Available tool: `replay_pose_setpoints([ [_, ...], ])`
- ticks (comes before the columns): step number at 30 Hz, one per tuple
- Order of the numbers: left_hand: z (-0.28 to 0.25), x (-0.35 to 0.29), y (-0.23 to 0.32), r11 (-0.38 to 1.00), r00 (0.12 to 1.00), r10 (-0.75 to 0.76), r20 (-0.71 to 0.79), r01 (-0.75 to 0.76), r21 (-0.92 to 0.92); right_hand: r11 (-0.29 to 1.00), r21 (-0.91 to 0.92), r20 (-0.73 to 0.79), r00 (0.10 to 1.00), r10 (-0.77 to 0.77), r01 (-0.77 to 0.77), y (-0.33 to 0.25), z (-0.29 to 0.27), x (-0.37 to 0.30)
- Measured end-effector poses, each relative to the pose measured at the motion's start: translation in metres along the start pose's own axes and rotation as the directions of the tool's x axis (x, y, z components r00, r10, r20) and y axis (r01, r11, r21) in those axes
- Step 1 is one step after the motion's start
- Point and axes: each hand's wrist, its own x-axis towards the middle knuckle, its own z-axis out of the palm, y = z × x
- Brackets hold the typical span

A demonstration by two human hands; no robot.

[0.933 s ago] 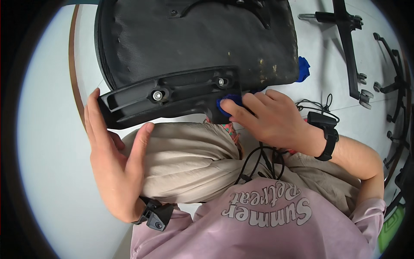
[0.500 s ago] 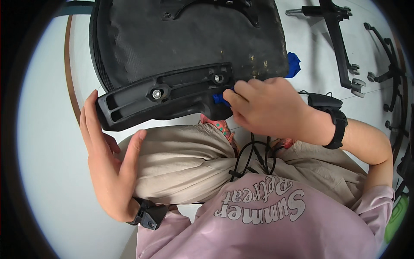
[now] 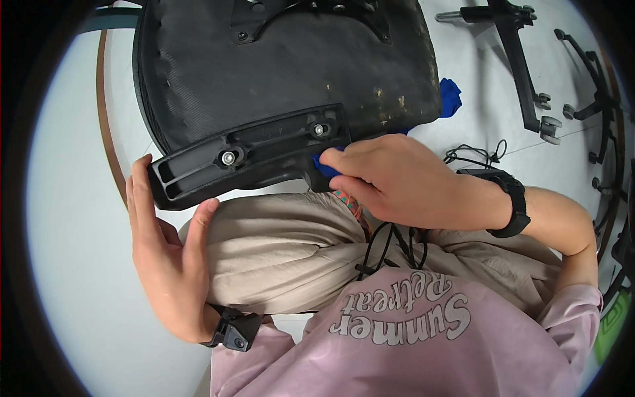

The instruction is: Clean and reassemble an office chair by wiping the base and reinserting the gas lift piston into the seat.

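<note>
A black plastic armrest (image 3: 264, 169) with two bolts in its slots lies along the near edge of an upturned black chair seat (image 3: 284, 79). At the armrest's left end, my left hand (image 3: 169, 258) has its fingers stretched out and thumb apart, fingertips against the end. My right hand (image 3: 410, 178) is closed on a blue cloth (image 3: 324, 165), pressing it against the armrest's right end. Most of that cloth is hidden under my fingers. Another bunch of blue fabric (image 3: 450, 98) shows at the seat's right edge; whether it is the same piece I cannot tell.
A metal bracket (image 3: 311, 16) is fixed to the seat's far part. Chair bases on casters (image 3: 512, 63) stand on the pale floor at the right. Black cables (image 3: 479, 155) lie beyond my right wrist. My knees are below the armrest.
My right hand has slid left along the armrest with the blue cloth. The armrest and seat have shifted slightly left; my left hand has barely moved.
</note>
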Motion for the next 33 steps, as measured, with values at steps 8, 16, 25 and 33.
replay_pose_setpoints([
  [8,0.002,0.002,0.000,1.000,1.000,-0.026,-0.014,0.026,0.016,0.968,0.252,-0.103,0.995,0.018,0.008,-0.004,0.005,-0.006],
  [16,-0.003,0.004,0.005,0.997,0.999,-0.049,-0.003,0.049,0.052,0.786,-0.555,0.256,0.955,-0.150,0.272,-0.002,-0.005,-0.006],
  [25,-0.006,0.002,0.003,0.996,0.998,0.061,0.006,-0.062,0.063,0.629,-0.726,0.299,0.951,-0.077,0.279,-0.029,-0.016,-0.003],
  [33,0.002,0.002,0.006,0.985,0.988,0.153,-0.019,-0.151,0.078,0.640,-0.768,0.176,0.968,0.176,0.023,-0.013,-0.076,-0.006],
])
